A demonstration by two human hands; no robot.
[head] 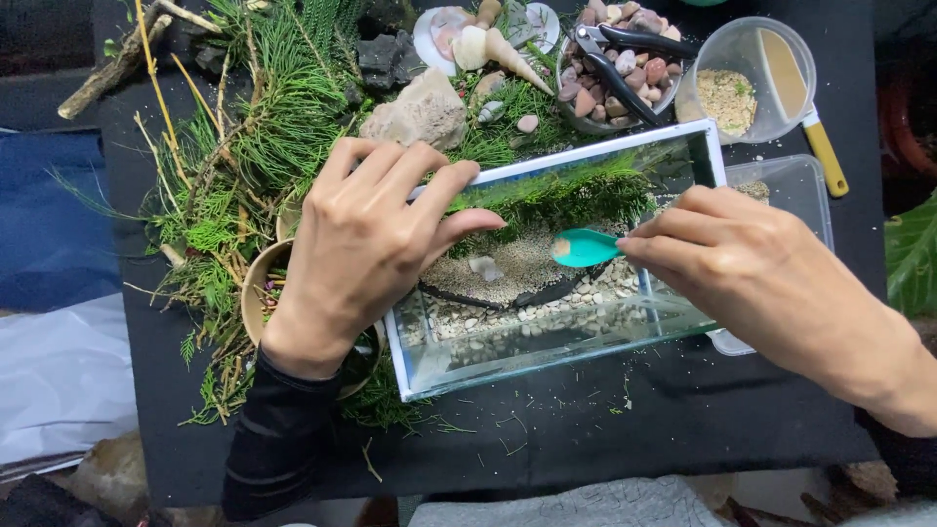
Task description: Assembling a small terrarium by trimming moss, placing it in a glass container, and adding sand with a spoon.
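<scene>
— Both hands sit closest to us. What is each one doing?

— Left hand (366, 239) rests on the near left corner of the glass tank (547, 337), fingers spread and closed on nothing; it looks placed there to steady the tank. Right hand (752, 268) is pinched shut on the handle of a teal spoon (584, 248), whose bowl hangs inside the tank just above the sand.

— What's in the tank?

— Pale pebbles (547, 312) along the front wall, a mound of sand (508, 268) behind a dark curved strip, and green moss (566, 195) at the back. It stands on the black table (586, 439).

— And the other containers?

— A clear cup (747, 83) holds a little sand, with a yellow-handled tool (815, 132) lying across it. A bowl (615, 73) is full of reddish stones, black scissors on top. A plate (468, 34) carries shells. A clear tray (800, 185) sits behind the tank; its contents are mostly hidden. Loose green sprigs (264, 127) and a pale rock (420, 112) lie within reach.
</scene>
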